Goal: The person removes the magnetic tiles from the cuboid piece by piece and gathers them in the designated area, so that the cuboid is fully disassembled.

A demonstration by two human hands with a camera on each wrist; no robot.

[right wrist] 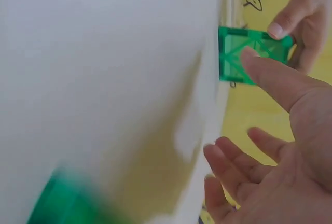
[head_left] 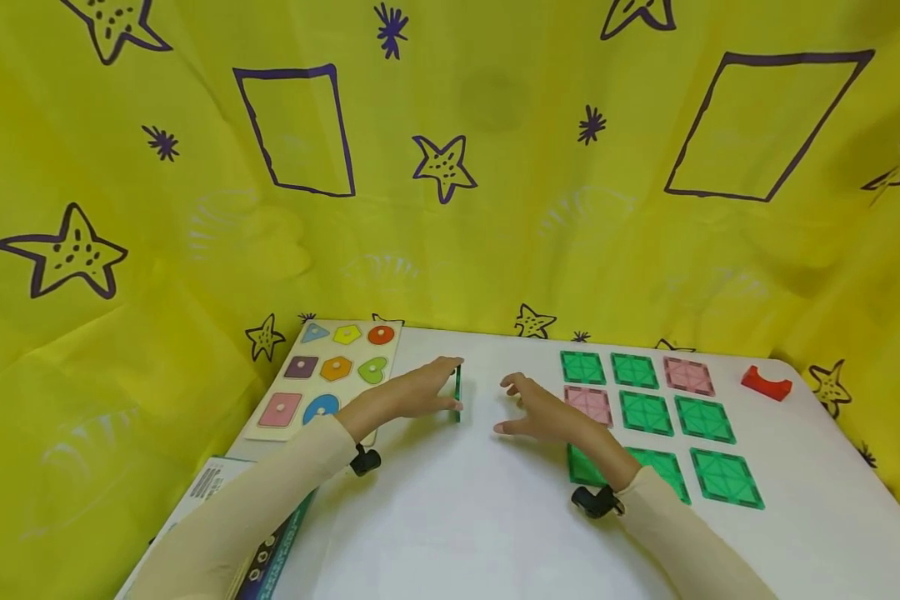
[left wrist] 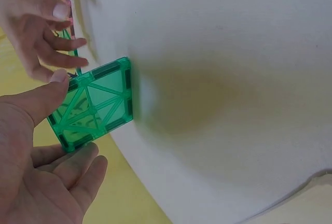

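Observation:
My left hand [head_left: 420,387] pinches a green see-through square magnetic tile [left wrist: 93,105] between thumb and fingers. The tile stands on edge, its lower edge close to the white table, and shows as a thin upright strip in the head view. Facing it from the right, a short gap away, is my right hand [head_left: 543,408], holding nothing, its fingers loosely bent and spread. Flat beyond my right hand lie rows of green tiles [head_left: 647,412] and pink tiles [head_left: 688,376]; my right forearm partly covers the nearest row.
At the left lies a knobbed shape puzzle board [head_left: 270,432], with a box or book [head_left: 288,533] partly under my left sleeve. A red notched block [head_left: 767,383] sits at the far right. Yellow patterned cloth [head_left: 450,250] encloses the white table [head_left: 435,517].

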